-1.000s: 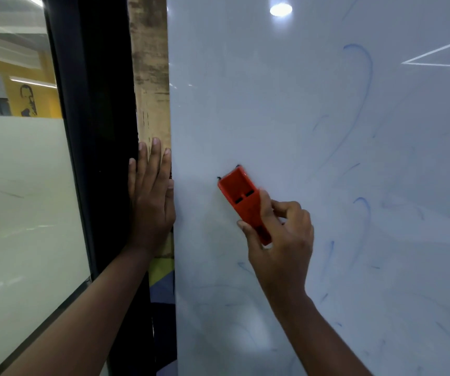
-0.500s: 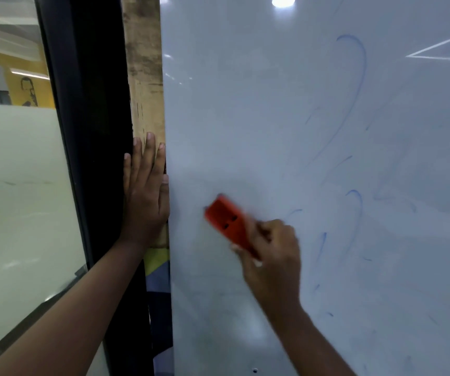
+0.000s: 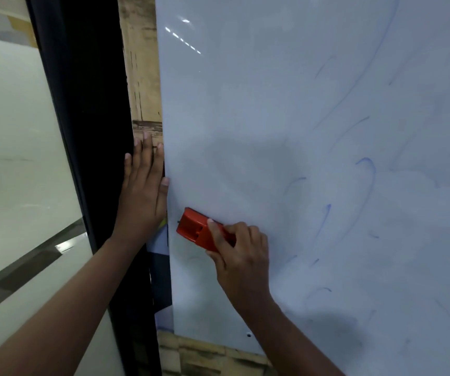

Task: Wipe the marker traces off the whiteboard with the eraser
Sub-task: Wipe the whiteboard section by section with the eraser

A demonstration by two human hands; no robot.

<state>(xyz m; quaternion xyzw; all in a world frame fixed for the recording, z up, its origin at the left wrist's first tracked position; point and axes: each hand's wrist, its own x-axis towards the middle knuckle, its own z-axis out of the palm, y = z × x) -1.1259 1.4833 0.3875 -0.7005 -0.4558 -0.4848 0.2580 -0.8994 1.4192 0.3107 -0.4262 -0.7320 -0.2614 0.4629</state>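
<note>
Eraser pressed low on the whiteboard, near its left edge

The right hand (image 3: 241, 256) grips the red eraser (image 3: 200, 233), its fingers (image 3: 218, 234) curled over the back end of the casing while the thumb side wraps beneath. The eraser lies tilted against the whiteboard (image 3: 286, 109), its free end pointing up and to the left, just beside the board's left edge and in the lower part of the panel. A thin dark strip shows along the eraser's upper rim where it meets the surface.

The left hand (image 3: 143, 191) rests flat with straight, released fingers, spread across the wooden strip (image 3: 142, 77) and the black frame (image 3: 88, 104) just left of the board; its thumb touches the board's edge. It holds nothing.

Faint blue marker traces (image 3: 367, 169) curl across the right half of the board, well apart from the eraser: a hooked stroke, a short dash below it, and long pale arcs running higher. The area around the eraser looks smudged grey rather than marked.

Left of the black frame stands a frosted glass pane (image 3: 14, 158). Below the board's bottom edge a band of wood-patterned wall (image 3: 204, 356) shows, and a small screw hole (image 3: 248, 334) sits near the board's lower margin
</note>
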